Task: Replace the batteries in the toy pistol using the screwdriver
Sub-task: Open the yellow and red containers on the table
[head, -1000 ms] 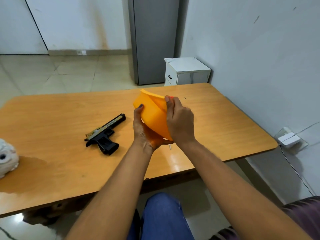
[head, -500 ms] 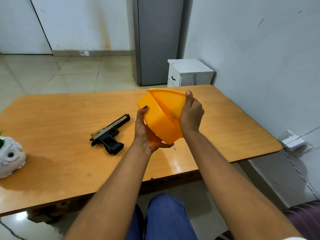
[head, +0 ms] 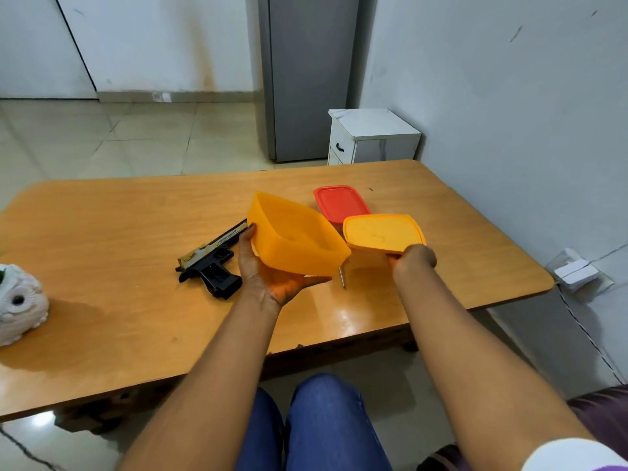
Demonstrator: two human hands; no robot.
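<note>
Left hand (head: pixel 272 266) cups orange container (head: pixel 295 237) from below, tilted, open. Right hand (head: pixel 413 258) pinches its orange lid (head: pixel 382 234) by near edge. Screwdriver tip (head: pixel 342 278) pokes out beneath container. Toy pistol (head: pixel 212 263) on wooden table (head: pixel 119 232), left of hands, untouched. Red-lidded box (head: pixel 339 202) behind. Step: likely fetching batteries. Next: set lid down, check contents.

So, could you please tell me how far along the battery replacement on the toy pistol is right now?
Done: the orange container is open, its lid off. In hand: the left hand holds the container, the right hand holds the lid. Left: almost everything; the toy pistol lies untouched on the table, a thin metal shaft, maybe the screwdriver, lies below the container, and no batteries are visible.
</note>
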